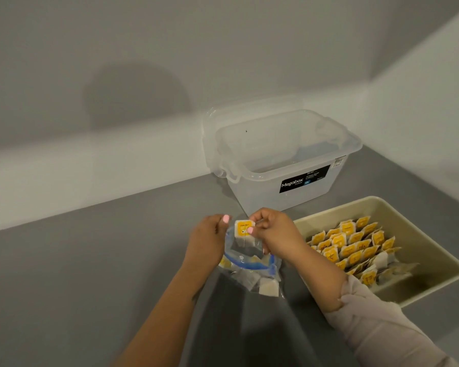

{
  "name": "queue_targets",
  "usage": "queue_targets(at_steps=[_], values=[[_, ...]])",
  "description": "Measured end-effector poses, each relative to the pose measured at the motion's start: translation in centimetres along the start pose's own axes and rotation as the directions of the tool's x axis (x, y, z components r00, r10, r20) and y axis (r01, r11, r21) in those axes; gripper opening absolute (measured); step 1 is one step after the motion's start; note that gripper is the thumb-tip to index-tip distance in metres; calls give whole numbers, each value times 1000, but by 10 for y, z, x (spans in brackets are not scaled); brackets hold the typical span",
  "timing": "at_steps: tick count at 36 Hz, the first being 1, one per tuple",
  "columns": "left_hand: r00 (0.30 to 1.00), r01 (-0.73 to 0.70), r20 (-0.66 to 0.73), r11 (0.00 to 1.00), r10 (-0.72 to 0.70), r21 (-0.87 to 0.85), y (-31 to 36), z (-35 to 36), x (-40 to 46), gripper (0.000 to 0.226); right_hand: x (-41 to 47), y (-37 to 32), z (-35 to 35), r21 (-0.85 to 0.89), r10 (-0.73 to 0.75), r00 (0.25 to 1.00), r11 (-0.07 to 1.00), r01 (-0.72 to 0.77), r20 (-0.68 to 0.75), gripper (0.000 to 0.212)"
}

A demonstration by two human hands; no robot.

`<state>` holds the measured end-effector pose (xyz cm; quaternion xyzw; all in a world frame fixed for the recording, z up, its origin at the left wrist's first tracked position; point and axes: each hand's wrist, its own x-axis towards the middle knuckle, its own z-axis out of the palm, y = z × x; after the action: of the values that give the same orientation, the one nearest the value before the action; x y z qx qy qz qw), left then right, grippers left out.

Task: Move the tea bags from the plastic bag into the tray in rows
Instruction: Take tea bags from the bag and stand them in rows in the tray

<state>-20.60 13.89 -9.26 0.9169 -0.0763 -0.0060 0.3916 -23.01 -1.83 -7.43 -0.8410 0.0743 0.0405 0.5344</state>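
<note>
one tea bag (243,232), pinched in the right hand (273,231), rises from the bag (249,266) at lower centre; the left hand (208,239) grips the bag's mouth open. rows fill the tray (435,250), right.

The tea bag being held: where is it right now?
In the head view the tea bag is pinched by the right hand just above the mouth of the plastic bag, which the left hand holds, left of the tray.
</note>
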Motion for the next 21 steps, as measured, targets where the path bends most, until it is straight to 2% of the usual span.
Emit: queue_targets(at_steps=[2,5,10,14,15,17,19,21], values=[[1000,-2,0,991,2,-136,7,-3,-3,32,1,-1,1,57,22,1000,998,-21,-13,9],[997,-1,71,971,18,-239,10,-5,-4,21,0,-3,2,130,30,999,991,-27,-19,6],[994,33,108,968,-6,-248,3,-2,-2,21,2,-5,9,130,62,998,990,-60,-12,5],[998,50,47,961,-38,-273,-5,-2,-1,15,3,1,15,97,85,996,992,-84,-3,11],[998,58,29,956,-52,-288,-7,-2,0,16,3,4,17,49,88,996,995,-87,-13,10],[997,79,15,947,-79,-310,-10,-3,0,17,6,8,22,-205,84,996,975,-85,-17,4],[993,116,32,939,-112,-322,-12,-2,1,20,12,7,27,-437,133,989,894,-94,60,12],[989,151,51,926,-142,-345,-13,0,1,20,21,4,36,-525,245,962,838,-147,123,22]])
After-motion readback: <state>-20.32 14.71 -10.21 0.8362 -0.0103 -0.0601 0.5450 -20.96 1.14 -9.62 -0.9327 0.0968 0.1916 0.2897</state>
